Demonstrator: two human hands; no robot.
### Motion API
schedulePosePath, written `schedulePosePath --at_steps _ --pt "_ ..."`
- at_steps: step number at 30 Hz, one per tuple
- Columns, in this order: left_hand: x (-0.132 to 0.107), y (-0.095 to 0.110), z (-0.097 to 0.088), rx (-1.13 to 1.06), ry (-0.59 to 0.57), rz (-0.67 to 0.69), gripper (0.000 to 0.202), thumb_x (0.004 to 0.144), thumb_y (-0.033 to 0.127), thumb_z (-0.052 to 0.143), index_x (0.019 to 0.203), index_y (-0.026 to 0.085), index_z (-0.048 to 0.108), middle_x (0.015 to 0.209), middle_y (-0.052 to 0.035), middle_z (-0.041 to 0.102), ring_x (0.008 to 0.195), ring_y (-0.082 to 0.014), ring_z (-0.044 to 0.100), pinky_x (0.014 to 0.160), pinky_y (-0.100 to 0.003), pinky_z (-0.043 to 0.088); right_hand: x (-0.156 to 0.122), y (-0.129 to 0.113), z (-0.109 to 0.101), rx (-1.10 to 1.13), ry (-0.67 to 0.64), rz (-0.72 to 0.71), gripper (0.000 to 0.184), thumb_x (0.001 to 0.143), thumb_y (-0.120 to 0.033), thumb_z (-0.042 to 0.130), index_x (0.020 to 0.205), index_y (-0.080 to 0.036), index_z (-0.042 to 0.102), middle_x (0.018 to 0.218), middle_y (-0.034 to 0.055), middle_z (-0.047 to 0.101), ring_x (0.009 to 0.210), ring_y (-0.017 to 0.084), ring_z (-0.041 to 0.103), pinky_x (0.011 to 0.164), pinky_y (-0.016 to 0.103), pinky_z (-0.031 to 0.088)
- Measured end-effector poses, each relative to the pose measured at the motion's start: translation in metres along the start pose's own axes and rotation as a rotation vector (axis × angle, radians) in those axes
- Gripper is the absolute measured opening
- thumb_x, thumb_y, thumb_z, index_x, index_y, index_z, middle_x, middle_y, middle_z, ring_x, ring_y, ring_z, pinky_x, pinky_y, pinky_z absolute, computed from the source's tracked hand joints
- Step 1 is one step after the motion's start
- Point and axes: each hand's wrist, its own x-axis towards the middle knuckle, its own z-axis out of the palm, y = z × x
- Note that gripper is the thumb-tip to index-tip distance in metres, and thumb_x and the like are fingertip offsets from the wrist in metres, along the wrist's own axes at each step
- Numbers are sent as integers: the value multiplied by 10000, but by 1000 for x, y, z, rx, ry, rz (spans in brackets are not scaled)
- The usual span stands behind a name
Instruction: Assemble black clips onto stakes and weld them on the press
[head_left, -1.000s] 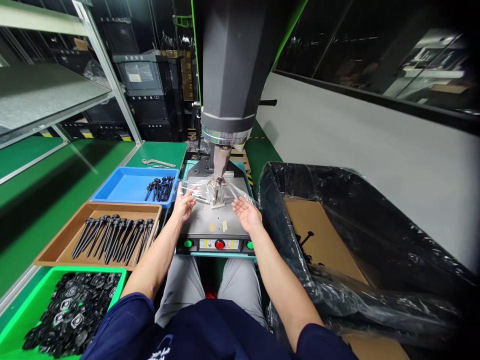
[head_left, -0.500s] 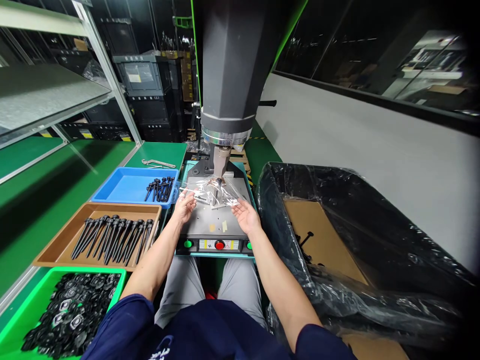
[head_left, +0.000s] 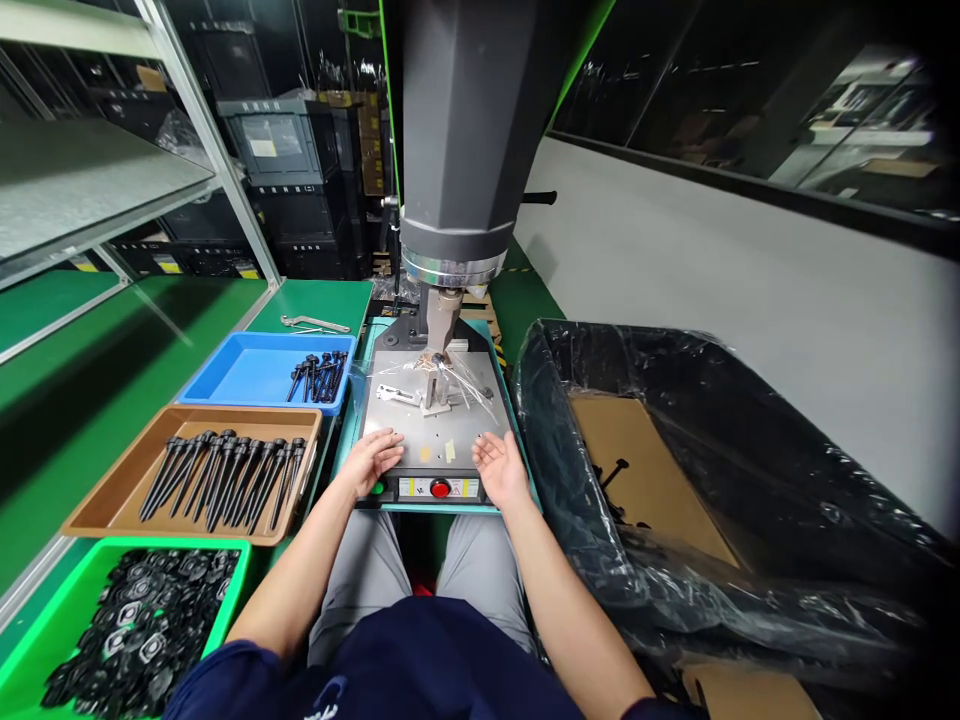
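Note:
My left hand (head_left: 374, 461) is open near the front left of the machine's metal plate (head_left: 390, 420), beside a green button (head_left: 377, 488). On the opposite side, my right hand (head_left: 498, 466) hangs open with its fingers apart and nothing in it. Beyond both hands, a clear plastic film (head_left: 469, 378) lies over the small metal fixture (head_left: 433, 395) under the press head (head_left: 442, 325). A red button (head_left: 440, 488) sits on the front panel between the hands.
To the left stand a blue tray (head_left: 225, 375) and a brown tray (head_left: 105, 495) with black stemmed parts, and a green bin (head_left: 75, 580) of small black parts. A wrench (head_left: 315, 324) lies behind. At right is a plastic-lined box (head_left: 765, 450) with cardboard (head_left: 637, 460) inside.
Both hands have let go of the clear plastic film and drawn back toward the machine's front edge. The film now stays at the fixture under the press head.

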Motion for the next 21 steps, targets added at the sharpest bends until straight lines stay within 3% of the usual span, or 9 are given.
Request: schedulePosePath --at_steps 3,6,8,10,15,21 --pt "-28 -21 -28 263 248 264 459 723 347 808 1112 163 649 1097 -140 704 941 -223 699 826 -347 566 -10 6 -46 -322 215 -367 371 773 -479 732 986 -184 659 832 61 704 704 181 660 631 305 554" --pt "-47 -43 -56 620 483 507 493 750 374 764 1196 213 629 1223 -128 649 1165 -278 616 1000 -415 492 -16 11 -90 -826 385 -620 500 719 -513 728 1088 -182 660 1144 153 663 1072 290 618 903 444 518" --pt "-50 -56 -68 790 539 517 593 724 384 776 1266 226 595 1324 -135 588 1267 -318 546 1066 -455 439 -16 17 -110 -1061 357 -620 629 705 -559 698 1193 -167 628 1292 199 586 1240 357 523 1033 530 426" --pt "-47 -66 -75 846 524 456 672 688 398 798 1293 213 573 1340 -148 573 1289 -344 527 1088 -480 411 -15 24 -121 -1165 290 -560 738 716 -597 649 1293 -143 571 1332 221 554 1281 387 495 1076 559 378" --pt "-32 -74 -77 894 447 428 572 706 435 766 1211 219 607 1272 -131 613 1242 -333 559 1082 -466 403 -11 33 -130 -1221 222 -527 806 758 -634 580 1385 -133 506 1337 219 549 1278 388 503 1080 533 384" --pt "-31 -69 -77 921 476 359 607 675 446 785 1197 202 594 1199 -125 650 1129 -316 614 998 -435 450 -10 35 -132 -1225 248 -552 787 770 -630 585 1376 -132 520 1314 213 566 1245 378 526 1073 512 396"
